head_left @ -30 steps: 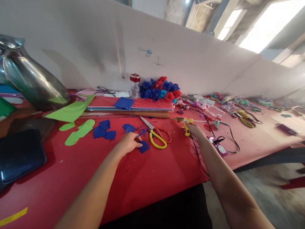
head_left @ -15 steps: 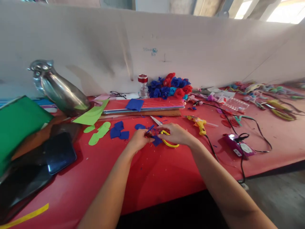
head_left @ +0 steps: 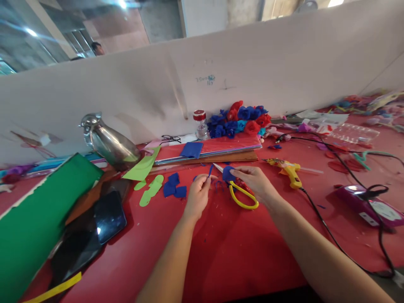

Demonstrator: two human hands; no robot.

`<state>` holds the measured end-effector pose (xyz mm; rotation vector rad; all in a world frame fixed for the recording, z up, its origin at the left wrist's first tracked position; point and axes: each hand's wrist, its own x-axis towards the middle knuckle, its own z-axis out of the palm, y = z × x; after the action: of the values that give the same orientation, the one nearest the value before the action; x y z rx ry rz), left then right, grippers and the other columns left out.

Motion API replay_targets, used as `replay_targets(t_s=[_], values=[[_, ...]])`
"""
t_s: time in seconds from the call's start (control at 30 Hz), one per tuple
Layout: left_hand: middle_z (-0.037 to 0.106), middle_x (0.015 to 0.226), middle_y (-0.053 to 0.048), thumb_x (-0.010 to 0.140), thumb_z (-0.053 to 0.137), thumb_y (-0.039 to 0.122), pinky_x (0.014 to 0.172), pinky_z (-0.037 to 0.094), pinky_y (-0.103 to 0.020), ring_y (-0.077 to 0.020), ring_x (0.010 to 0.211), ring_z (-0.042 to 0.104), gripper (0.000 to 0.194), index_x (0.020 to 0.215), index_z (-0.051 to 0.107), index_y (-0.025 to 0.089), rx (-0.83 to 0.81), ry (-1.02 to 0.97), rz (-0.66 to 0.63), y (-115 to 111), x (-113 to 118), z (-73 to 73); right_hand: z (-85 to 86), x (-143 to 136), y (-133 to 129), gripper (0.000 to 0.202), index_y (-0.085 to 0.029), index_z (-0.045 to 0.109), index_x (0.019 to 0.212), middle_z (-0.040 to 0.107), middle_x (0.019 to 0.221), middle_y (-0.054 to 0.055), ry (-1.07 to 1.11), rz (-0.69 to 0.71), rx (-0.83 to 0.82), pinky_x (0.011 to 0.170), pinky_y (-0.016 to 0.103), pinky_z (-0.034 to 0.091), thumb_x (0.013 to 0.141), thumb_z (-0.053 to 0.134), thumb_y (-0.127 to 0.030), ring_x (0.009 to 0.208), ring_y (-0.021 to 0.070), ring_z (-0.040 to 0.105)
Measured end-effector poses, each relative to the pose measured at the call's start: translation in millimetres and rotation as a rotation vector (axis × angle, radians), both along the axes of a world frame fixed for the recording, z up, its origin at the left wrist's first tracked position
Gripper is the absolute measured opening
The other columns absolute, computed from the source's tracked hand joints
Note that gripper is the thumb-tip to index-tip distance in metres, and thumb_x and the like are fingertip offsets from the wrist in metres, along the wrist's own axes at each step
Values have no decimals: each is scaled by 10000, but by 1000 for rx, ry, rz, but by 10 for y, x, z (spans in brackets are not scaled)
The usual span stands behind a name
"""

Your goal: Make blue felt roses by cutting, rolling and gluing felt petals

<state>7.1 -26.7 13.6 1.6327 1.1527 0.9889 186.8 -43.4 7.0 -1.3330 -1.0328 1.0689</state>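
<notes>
My left hand (head_left: 198, 193) is closed in a pinch on a thin blue strip (head_left: 211, 170), which sticks up from its fingertips. My right hand (head_left: 255, 181) pinches a rounded blue piece (head_left: 227, 173), perhaps paper or foam, by its right edge. Below the right hand, yellow-handled scissors (head_left: 243, 205) lie on the red table, their blades pointing away and partly covered by the blue piece. Small blue scraps (head_left: 218, 186) are scattered between the hands. To the left of my left hand lie several blue cut pieces (head_left: 171, 185) and light green rounded pieces (head_left: 151, 191).
Behind the hands are stacked sheets (head_left: 221, 152), a red-lidded jar (head_left: 200, 124) and red and blue flowers (head_left: 240, 120). A yellow glue gun (head_left: 292, 171) and corded purple box (head_left: 369, 206) lie right. A metal jug (head_left: 110, 145), phone (head_left: 110, 216) and green sheet (head_left: 47, 227) are left.
My hands have moved apart. The right hand has lifted from the scissors' handles and now holds the rounded blue piece. The view has shifted and tilted.
</notes>
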Motion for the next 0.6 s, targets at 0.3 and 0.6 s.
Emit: replay_targets(t_s=[0.3,0.6], values=[[603,688,-15,808,538,377,696,418,-249,-147,683,516,234,830,672,186,-90,-96,-61,-129,114,30,193,-89,-73,285,-173,685,612,669,606,23,419,-22,-48,530,230,454,508,787,-418,529,106,553],[607,685,-5,750,598,424,607,393,-230,-104,586,465,237,737,571,189,-177,-216,-33,-140,146,21,173,-121,-67,275,-155,665,598,665,608,17,502,-40,-58,573,224,450,516,793,-384,546,93,556]])
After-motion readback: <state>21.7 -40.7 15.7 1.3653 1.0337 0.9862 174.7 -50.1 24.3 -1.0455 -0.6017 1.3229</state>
